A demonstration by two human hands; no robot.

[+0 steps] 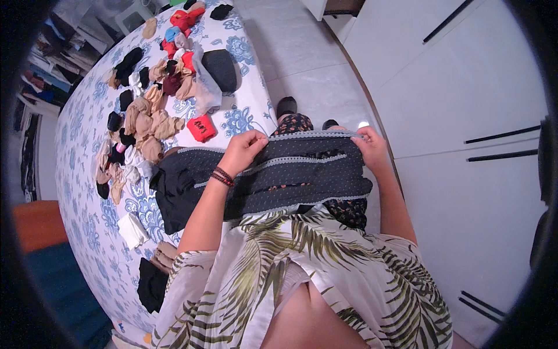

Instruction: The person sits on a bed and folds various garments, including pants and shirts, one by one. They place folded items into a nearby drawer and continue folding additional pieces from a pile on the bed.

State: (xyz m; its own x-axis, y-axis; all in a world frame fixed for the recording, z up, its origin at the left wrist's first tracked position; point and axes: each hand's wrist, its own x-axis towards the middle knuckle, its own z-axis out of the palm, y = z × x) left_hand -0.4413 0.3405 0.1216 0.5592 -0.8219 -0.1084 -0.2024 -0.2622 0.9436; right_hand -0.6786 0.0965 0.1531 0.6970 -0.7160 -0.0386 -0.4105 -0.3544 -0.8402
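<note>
A dark grey dotted garment (pixel 296 179) with pale scalloped trim lies spread across my lap. My left hand (pixel 246 150) pinches its far trimmed edge between thumb and fingers. At the other end of that edge, my right hand (pixel 370 146) grips the trim, so the edge runs nearly straight between the two hands. Slits in the folded cloth show the floral trousers (pixel 348 211) beneath. Left of my left forearm, plain black cloth (pixel 172 196) rests on the bed beside the dotted garment; whether the two are joined I cannot tell.
The bed (pixel 87 183) has a blue floral sheet. Heaped on it are beige rolled hosiery (pixel 146 120), a red folded cloth (pixel 202 128), a clear plastic bag (pixel 207 87), a dark grey folded piece (pixel 220 70) and a white packet (pixel 133 231). White cabinets (pixel 444 96) with black handles stand at right.
</note>
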